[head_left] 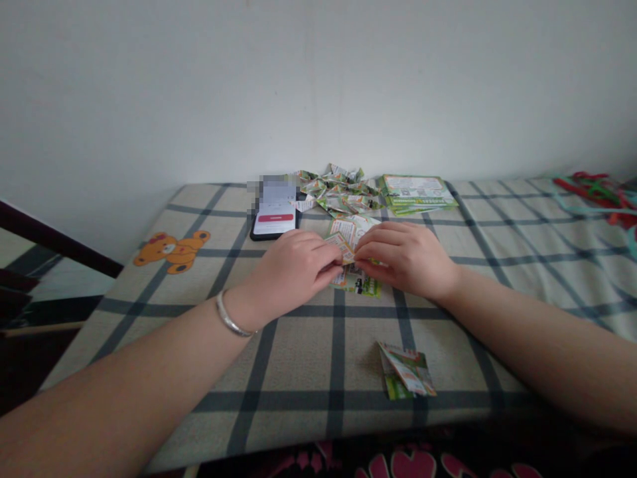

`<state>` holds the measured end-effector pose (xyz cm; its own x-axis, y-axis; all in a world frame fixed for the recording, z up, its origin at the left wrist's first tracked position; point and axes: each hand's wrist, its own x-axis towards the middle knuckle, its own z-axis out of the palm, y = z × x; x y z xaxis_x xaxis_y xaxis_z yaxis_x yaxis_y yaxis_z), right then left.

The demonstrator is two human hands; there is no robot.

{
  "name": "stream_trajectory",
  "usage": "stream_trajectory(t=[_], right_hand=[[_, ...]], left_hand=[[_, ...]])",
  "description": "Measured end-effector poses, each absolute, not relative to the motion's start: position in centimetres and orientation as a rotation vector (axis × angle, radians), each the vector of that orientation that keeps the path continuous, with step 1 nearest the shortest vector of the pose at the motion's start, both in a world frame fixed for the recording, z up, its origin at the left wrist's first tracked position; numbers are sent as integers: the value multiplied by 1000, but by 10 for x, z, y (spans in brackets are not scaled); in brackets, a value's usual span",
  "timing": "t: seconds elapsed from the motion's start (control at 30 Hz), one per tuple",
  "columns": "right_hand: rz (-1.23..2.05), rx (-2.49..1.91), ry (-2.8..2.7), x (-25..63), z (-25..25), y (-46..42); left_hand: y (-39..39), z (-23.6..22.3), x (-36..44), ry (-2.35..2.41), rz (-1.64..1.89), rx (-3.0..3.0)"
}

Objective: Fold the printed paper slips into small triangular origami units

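Note:
A green-and-white printed leaflet (343, 229) lies partly folded on the table between my hands, its middle covered by my fingers. From the left, my left hand (297, 262) pinches its edge with thumb and fingers closed. On the opposite side, my right hand (411, 257) grips the same sheet, thumb below and fingers above. A silver bangle (229, 318) circles my left wrist. Just behind the leaflet sits a pile of folded leaflets (343, 191). Closer to me rests a single folded leaflet (409, 373), creased and standing up a little.
A phone (273, 211) with a lit screen lies left of the pile. Flat leaflets are stacked (415, 189) at the back right. The checked tablecloth (298, 358) bears a bear picture (172, 252). Red and green cords (597, 192) lie far right. A wall (318, 86) stands behind.

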<state>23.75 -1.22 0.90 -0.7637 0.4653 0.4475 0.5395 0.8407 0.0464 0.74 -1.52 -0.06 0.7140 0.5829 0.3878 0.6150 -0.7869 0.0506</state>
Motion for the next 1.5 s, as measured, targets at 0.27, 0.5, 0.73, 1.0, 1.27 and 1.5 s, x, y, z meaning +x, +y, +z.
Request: stream_trajectory(t=[0.27, 0.5, 0.73, 1.0, 1.27, 1.5], right_hand=[[-81, -798, -2579, 241, 5, -7], [45, -875, -2522, 243, -2, 3], [142, -756, -2456, 245, -5, 9], [189, -776, -2418, 245, -7, 12], [321, -781, -2364, 246, -10, 15], [458, -928, -2257, 245, -8, 11]], left_hand=[[-18, -2, 10, -1073, -852, -2884], [-18, -6, 12, -1231, -1282, -2992], [-13, -11, 11, -1259, -1409, -3163], [-16, -7, 13, -1364, -1578, -3269], [-17, -6, 14, -1505, -1770, -3188], [-13, -10, 11, -1537, -1793, -3035]])
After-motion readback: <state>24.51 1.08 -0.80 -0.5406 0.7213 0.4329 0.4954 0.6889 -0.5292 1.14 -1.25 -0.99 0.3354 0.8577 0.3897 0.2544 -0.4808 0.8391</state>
